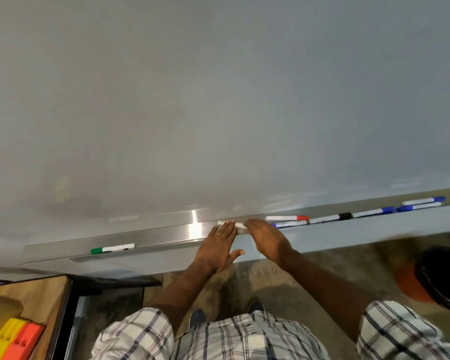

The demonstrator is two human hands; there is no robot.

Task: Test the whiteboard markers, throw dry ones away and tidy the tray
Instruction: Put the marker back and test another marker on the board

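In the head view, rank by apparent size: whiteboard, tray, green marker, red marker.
1. Whiteboard
2. Tray
3. Green marker and red marker: they look alike in length, so I leave them unranked.

Short-sleeved plaid shirt (pixel 244 339), ring (pixel 219 233) on left hand (pixel 216 252), dark shoes (pixel 198 317).

Brushed metal tray (pixel 172 233) gleams; whiteboard (pixel 218 100) smooth, glossy; plaid cloth shirt (pixel 244 339); rough floor (pixel 265 281)

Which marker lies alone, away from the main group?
Follow the metal tray under the whiteboard to its left end. The green-capped marker lies there alone, left of both hands; no other marker shows a green cap.
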